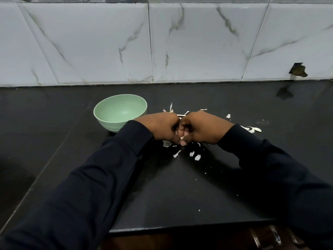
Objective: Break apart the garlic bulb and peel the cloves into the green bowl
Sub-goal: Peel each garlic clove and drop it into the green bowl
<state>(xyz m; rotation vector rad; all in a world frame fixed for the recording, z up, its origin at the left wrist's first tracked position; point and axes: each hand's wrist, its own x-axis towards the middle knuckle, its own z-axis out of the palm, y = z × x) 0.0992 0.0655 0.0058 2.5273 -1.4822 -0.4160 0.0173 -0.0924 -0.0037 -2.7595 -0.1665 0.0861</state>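
My left hand (161, 126) and my right hand (202, 128) are pressed together over the black counter, fingers curled around a piece of garlic (181, 138). Only a small pale bit of it shows between my thumbs; whether it is a clove or part of the bulb I cannot tell. The green bowl (108, 121) stands just left of my left hand, upright, and its visible inside looks empty. White garlic skins (195, 156) lie scattered on the counter below and around my hands.
More skin flakes (254, 129) lie to the right of my right wrist, and some behind my hands (171, 107). A marble-tiled wall (162, 42) rises at the back. The counter's front edge (180, 230) runs near me, with drawer handles (275, 237) under it.
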